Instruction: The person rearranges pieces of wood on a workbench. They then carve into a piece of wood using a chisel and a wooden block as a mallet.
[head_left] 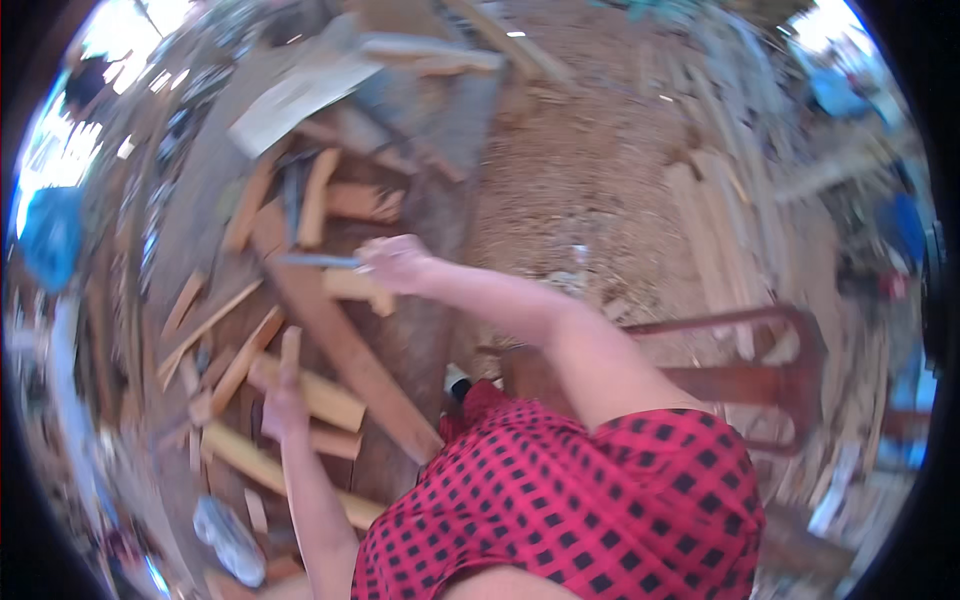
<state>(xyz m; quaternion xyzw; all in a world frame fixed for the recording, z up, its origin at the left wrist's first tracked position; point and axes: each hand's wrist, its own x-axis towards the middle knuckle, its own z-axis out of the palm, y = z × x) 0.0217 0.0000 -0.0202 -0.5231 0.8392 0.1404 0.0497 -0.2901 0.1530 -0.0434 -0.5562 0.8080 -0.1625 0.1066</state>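
My right hand (400, 264) is closed above the middle of the workbench, gripping a bladed hand tool. Its thin grey blade (322, 261) points left, and the fingers hide the handle. Motion blur leaves its exact kind unclear. Lower and to the left, my left hand (284, 408) is closed around a narrow piece of wood (290, 350), which sticks up past the fingers. Right beside that hand lies a thick light wood block (325, 397). A long brown board (345, 345) runs diagonally between my two hands.
Several wood offcuts lie across the dark bench, with a T-shaped metal tool (293, 200) among them. A pale flat sheet (300, 100) rests at the far end. A clear plastic bottle (228, 540) is near left. A reddish wooden chair (800, 380) stands right; wood shavings (580, 190) cover the floor.
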